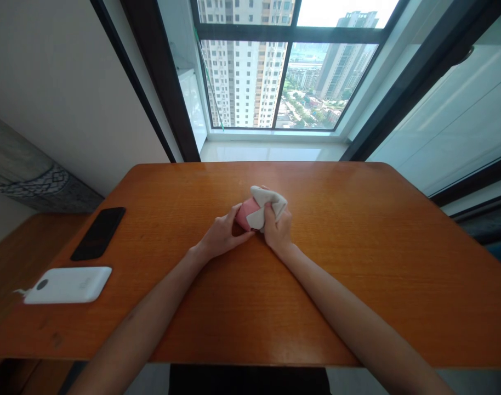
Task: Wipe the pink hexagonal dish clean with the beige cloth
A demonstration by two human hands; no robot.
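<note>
My left hand [221,235] is closed around a small pink object [247,213] at the middle of the wooden table [357,263]. My right hand [278,230] grips a bunched white cloth [265,206] and presses it against the top and right side of the pink object. Both hands rest just above the tabletop, touching each other around the object. Most of the pink object is hidden by fingers and cloth, so its shape is unclear.
A black phone [98,232] lies face down near the table's left edge. A white power bank [68,285] with a short cable lies closer to me on the left. A large window [283,66] stands beyond the table's far edge.
</note>
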